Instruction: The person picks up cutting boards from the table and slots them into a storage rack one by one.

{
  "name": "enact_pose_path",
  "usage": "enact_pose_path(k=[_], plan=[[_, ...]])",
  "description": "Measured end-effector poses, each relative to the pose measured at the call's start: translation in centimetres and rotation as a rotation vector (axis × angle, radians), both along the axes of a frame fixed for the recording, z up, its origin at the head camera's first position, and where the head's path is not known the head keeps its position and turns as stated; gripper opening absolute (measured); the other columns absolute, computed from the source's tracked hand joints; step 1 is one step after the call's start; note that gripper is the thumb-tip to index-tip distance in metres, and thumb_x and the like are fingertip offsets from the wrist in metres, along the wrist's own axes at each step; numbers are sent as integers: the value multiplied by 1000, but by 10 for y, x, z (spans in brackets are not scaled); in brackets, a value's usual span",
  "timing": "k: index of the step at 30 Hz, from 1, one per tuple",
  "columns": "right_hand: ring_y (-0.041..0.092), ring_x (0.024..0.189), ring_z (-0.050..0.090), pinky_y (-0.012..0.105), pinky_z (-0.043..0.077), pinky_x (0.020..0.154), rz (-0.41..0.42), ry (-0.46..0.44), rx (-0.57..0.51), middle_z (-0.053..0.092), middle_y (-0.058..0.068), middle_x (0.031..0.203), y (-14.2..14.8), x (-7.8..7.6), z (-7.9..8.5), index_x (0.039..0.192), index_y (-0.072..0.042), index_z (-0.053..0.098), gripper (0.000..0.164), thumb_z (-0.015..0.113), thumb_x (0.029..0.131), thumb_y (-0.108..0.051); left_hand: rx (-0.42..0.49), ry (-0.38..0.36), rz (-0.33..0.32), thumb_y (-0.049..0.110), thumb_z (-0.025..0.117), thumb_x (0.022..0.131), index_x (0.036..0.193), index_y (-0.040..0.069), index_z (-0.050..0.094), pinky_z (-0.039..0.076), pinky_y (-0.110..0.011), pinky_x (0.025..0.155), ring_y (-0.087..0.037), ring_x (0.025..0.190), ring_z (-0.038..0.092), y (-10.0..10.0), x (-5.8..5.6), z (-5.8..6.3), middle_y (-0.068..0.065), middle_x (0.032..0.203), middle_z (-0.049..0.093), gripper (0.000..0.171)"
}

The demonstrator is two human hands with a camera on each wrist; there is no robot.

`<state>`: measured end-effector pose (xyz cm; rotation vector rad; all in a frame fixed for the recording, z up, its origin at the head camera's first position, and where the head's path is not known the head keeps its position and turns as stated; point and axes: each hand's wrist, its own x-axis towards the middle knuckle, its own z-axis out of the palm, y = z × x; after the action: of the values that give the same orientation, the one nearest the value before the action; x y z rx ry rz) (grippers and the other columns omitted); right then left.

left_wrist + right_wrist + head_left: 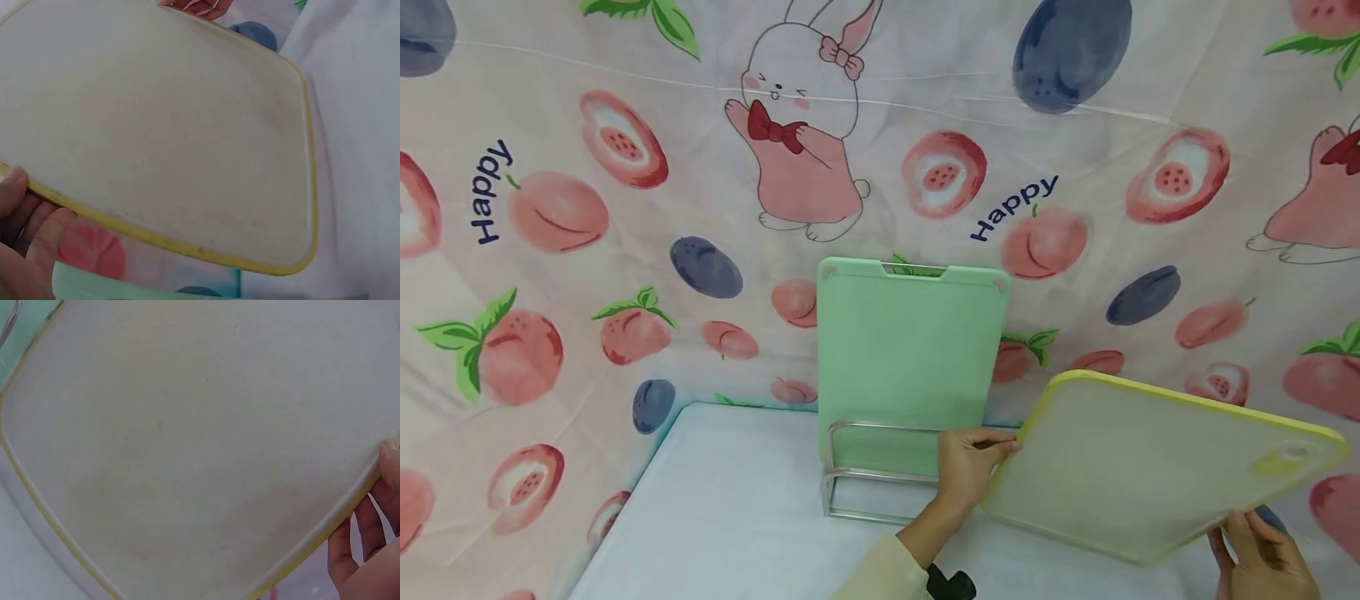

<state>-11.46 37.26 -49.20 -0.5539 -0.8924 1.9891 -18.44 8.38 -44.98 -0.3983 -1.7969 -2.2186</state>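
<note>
A whitish cutting board with a yellow rim point(1150, 467) is held up in the air at the right, tilted, its handle hole toward the upper right. My left hand point(966, 467) pinches its left edge between thumb and fingers. At the lower right edge, my right hand point(1262, 554) grips the rim, thumb on the face and fingers behind, as the right wrist view shows of that hand point(369, 525). Behind my left hand a green cutting board point(910, 350) stands upright in a metal wire rack point(865, 475).
The rack stands on a white-covered table point(722, 492) near its back edge. Behind it hangs a cloth point(685, 208) printed with peaches, plums and rabbits. A dark device point(951, 583) sits at my left wrist.
</note>
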Motion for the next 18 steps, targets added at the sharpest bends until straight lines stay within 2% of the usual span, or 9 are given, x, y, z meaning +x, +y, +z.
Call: enact_pose_path(k=[3,9,13,18], plan=[[17,83,68,21,54,57,6,30,40,71,11,92,-6,-4,9,107,13,63,38,77,73,6,20,9,3,1,79,75,81,-3,76,56,-27,61,-16,68,69,-8,-1,10,-12,76,71,9],[23,81,69,31,54,63,73,191,73,68,19,88,-17,-8,21,105,21,59,30,67,76,19,8,30,26,5,79,76,82,-1,76,56,-27,61,-15,70,70,-23,-1,22,-10,78,72,9],[25,74,69,33,55,60,106,300,62,68,22,83,-26,-10,21,100,24,59,24,62,76,24,5,-3,30,3,79,76,82,-1,76,53,-20,58,-18,70,70,-30,0,23,-10,80,72,8],[25,71,69,33,55,58,140,392,74,68,23,80,-32,-12,15,96,26,59,18,58,78,27,-20,19,64,-2,77,76,82,-5,75,46,-16,52,-27,67,69,-37,6,27,-14,79,71,7]])
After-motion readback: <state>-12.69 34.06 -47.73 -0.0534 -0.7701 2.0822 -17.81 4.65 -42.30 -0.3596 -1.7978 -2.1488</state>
